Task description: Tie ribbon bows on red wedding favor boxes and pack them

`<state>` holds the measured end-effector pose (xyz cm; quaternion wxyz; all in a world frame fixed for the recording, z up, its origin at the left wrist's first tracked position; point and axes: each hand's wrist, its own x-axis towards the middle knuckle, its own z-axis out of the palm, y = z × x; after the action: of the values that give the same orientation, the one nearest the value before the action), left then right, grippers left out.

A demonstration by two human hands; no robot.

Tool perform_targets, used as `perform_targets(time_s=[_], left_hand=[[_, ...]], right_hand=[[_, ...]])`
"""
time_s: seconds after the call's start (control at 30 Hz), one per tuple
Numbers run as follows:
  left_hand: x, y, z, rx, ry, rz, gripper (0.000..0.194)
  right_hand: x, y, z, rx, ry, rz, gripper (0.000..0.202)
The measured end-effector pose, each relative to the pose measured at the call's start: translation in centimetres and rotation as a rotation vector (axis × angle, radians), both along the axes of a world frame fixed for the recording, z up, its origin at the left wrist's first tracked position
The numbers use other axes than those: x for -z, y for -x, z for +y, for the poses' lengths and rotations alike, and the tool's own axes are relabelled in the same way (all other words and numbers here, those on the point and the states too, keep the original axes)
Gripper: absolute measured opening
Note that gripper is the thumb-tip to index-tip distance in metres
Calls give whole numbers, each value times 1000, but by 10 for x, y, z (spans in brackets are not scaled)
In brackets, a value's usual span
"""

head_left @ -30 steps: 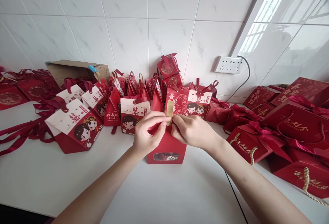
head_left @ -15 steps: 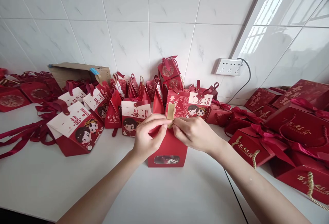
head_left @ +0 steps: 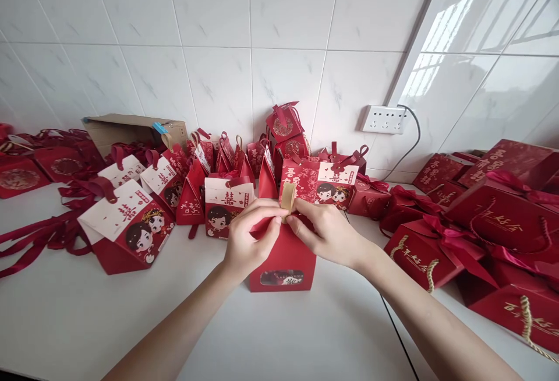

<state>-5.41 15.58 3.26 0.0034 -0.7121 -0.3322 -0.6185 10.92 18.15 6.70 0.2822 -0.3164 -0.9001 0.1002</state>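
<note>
A red gift box with a small oval window stands upright on the white table, below both hands. From its top rises a loop of gold ribbon. My left hand pinches the base of the ribbon from the left, thumb against fingers. On the right side, my right hand has its thumb and bent index finger at the same ribbon base, closed on it. The fingers cover the top edge of the box.
Behind stand several red and white gift boxes and an open cardboard carton. Red ribbons trail at the left. Larger red boxes with rope handles fill the right. A socket strip is on the tiled wall.
My right hand's fingers have loosened from a tight fist and spread slightly at the ribbon base. The gold loop has opened and tilted a little. The view has shifted slightly.
</note>
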Motion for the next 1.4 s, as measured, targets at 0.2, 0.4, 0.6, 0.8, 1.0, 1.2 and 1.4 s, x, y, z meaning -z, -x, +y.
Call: perform_targets(time_s=[0.2,0.4,0.6,0.8,1.0,1.2,1.4], left_hand=[[0,0,-1,18,2,3,15],[6,0,1,19,61,-76,18],[5,0,1,-8,43,-31,11],[2,-1,0,-22,169,-107,8],[1,0,0,-7,295,-227,17],[0,1,1,-19,291,-223,14],[1,0,1,-21,268,-197,9]], right_hand=[[-4,-4,4,-133,72,67,14],[-5,-6,7,-168,153,66,13],[-5,-4,5,-152,113,75,13],[-5,-4,6,-140,126,70,12],[-8,-8,6,-149,175,21,11],[-9,-9,6,-179,175,16,12],[-7,-7,6,-145,122,10,7]])
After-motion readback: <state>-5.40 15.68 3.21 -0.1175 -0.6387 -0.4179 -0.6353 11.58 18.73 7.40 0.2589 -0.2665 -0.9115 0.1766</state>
